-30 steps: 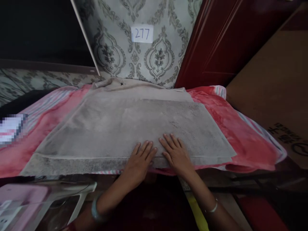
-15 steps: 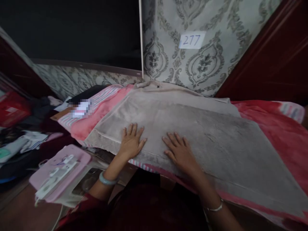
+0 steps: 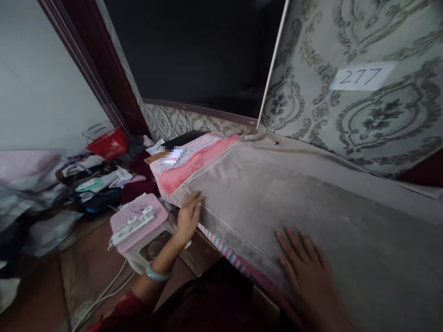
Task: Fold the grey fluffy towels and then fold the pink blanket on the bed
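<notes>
A large grey plush cloth [image 3: 263,184] lies spread out in front of me, its front seam running along the near edge. My left hand [image 3: 188,216] is at the cloth's near left edge, with its fingers bent and close together on the fabric; the fingertips are partly blurred. Flat on the cloth's near part rests my right hand [image 3: 308,267], its fingers spread. Under the grey cloth is a pink cloth with striped ends [image 3: 194,168], which shows at the left and along the front edge.
A pink-lidded box [image 3: 152,205] carries a white power strip [image 3: 133,227] at the left, with cables [image 3: 104,295] on the floor. Heaped clothes [image 3: 100,184] and a red bag [image 3: 109,143] lie farther left. A dark television screen [image 3: 204,55] stands behind.
The view has turned left. My left hand has gone from lying flat on the grey cloth to its near left edge, fingers now bent. My right hand stays flat on the cloth.
</notes>
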### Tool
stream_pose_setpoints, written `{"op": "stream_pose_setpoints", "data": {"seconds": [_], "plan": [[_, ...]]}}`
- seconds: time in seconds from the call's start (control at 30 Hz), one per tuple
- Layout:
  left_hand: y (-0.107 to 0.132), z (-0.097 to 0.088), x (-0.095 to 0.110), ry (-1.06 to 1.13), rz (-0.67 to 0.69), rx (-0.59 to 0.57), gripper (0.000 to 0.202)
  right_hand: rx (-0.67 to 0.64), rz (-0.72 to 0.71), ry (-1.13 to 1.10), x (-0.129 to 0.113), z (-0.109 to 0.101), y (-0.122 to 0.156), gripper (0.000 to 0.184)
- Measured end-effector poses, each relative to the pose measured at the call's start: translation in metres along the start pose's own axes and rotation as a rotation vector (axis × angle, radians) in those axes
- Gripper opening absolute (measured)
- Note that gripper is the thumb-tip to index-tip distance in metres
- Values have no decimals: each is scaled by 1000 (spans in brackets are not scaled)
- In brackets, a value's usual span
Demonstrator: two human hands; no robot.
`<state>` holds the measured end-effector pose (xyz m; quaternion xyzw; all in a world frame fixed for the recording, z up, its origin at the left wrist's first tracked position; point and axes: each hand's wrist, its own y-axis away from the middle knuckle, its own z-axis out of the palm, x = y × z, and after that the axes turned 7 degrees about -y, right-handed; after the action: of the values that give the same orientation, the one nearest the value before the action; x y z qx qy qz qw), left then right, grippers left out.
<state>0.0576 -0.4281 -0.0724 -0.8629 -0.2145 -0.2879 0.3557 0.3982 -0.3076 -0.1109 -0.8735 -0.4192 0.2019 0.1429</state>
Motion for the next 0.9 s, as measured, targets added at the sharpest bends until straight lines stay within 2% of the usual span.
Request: {"op": "stream_pose_setpoints", "data": {"seconds": [0.1, 0.17, 0.23, 0.37, 0.47, 0.67, 0.73, 0.9], "plan": [[-6, -12, -4, 457, -372, 203, 25, 13, 0, -10, -1, 0, 1, 56], [-11, -17, -3, 752, -612, 225, 24, 16, -1, -4, -2, -1, 1, 56], [-15, -22, 1, 917, -746, 202, 26, 20, -4, 0, -3, -3, 0, 57], [-22, -29, 8, 943, -801, 96, 33, 39, -10, -9, -4, -3, -1, 57], [-29, -29, 9, 912, -830, -12, 24, 51, -15, -15, -2, 0, -2, 56], [-53, -23, 10, 888, -922, -82, 10, 31, 2, 12, -3, 2, -5, 53], [-63, -20, 12, 947, -935, -85, 9, 3, 23, 19, -5, 1, -7, 52], [-85, -7, 18, 1116, -949, -4, 18, -66, 82, 13, -11, -4, -11, 52]]}}
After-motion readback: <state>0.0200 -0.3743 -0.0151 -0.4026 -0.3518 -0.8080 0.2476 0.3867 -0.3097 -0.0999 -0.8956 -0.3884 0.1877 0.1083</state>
